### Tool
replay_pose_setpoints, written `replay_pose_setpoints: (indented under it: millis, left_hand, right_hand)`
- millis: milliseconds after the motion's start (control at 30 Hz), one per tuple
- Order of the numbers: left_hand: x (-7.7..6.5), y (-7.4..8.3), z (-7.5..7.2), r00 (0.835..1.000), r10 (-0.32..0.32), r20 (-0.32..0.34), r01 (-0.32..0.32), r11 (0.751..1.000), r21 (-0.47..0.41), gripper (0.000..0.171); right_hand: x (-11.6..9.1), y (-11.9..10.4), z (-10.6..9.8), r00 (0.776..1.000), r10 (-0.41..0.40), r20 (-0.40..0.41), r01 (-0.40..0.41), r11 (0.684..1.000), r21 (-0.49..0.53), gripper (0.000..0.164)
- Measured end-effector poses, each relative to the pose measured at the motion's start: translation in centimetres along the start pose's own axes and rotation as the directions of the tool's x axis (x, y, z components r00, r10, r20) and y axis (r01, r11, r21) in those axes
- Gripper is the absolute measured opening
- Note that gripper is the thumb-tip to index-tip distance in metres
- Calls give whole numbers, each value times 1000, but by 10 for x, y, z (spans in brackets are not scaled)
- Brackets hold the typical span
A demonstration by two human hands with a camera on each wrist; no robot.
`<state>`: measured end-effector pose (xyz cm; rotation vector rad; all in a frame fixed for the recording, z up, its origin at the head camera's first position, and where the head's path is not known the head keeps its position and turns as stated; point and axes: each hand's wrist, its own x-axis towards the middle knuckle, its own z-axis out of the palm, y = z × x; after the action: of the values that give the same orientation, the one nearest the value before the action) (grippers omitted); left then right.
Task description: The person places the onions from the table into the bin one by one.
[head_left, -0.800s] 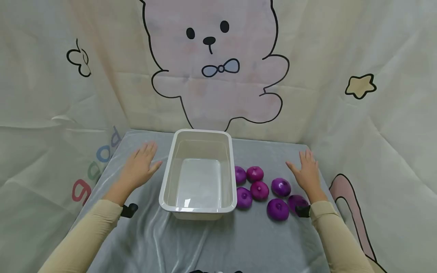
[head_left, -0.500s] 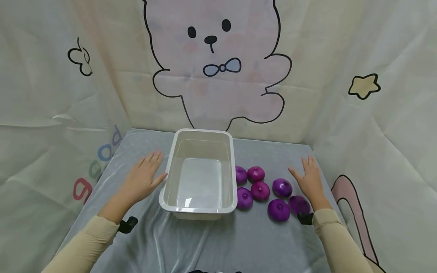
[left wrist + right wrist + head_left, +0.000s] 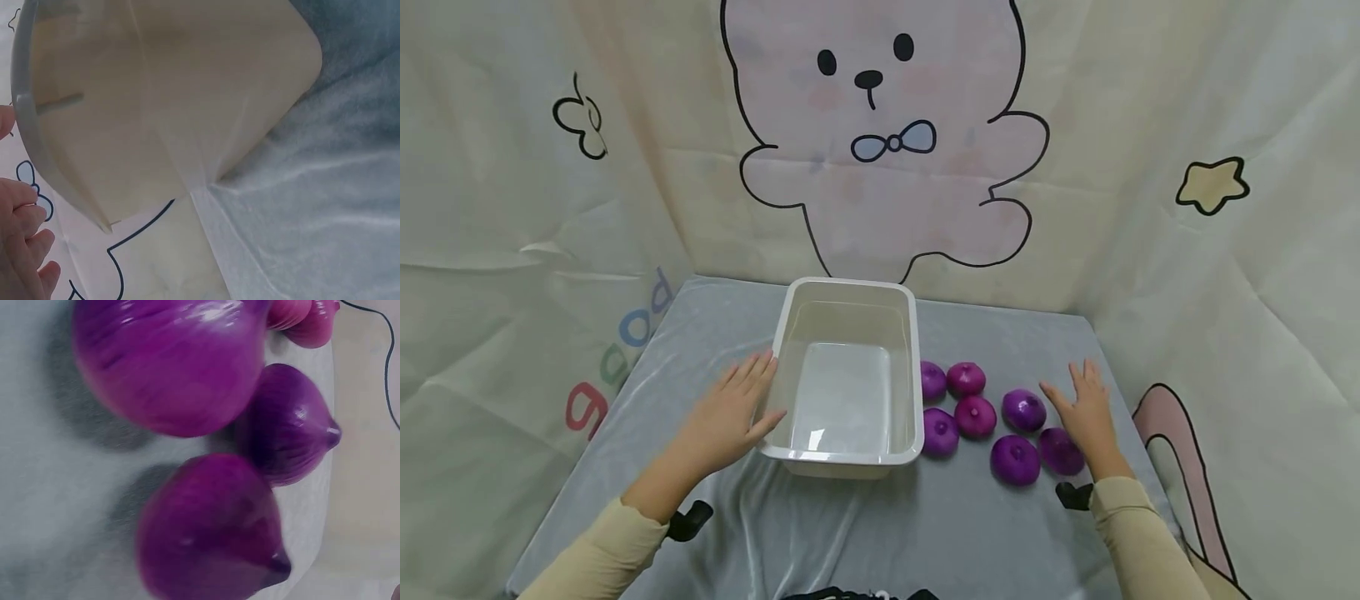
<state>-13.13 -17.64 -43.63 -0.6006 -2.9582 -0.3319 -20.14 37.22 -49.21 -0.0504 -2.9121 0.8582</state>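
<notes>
My left hand (image 3: 724,423) is at the left side of a white plastic bin (image 3: 842,457), fingers extended and overlapping its left rim in the head view. Whether they touch the rim I cannot tell. The left wrist view has the bin's outer wall (image 3: 169,94) close up, with curled-looking fingers (image 3: 24,234) beside its rim. Right of the bin, several purple onions (image 3: 1015,461) and magenta onions (image 3: 975,417) lie on the cloth. My right hand (image 3: 1088,417) hovers just right of them, fingers spread, holding nothing. Three purple onions (image 3: 212,531) fill much of the right wrist view.
A grey-blue cloth (image 3: 880,542) covers the table. Pale curtains with a cartoon bear (image 3: 880,200) stand behind and on both sides. Something black (image 3: 850,594) pokes in at the near edge.
My left hand has moved right, from beside the bin to its rim. The right hand has come slightly nearer to me. The head view has shifted a little; bin and onions stay put.
</notes>
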Motion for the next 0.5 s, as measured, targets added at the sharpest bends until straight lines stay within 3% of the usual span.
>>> replay_pose_setpoints:
  millis: [233,500]
  left_hand:
    - [-6,7,7,999,34,-19,-34,999,19,75]
    - [-8,11,18,999,38,-9,-38,998,-44,79]
  right_hand:
    - [-10,13,5,998,61,35,-62,998,19,89]
    - [-34,33,6,987,137,85,-141,989,43,92]
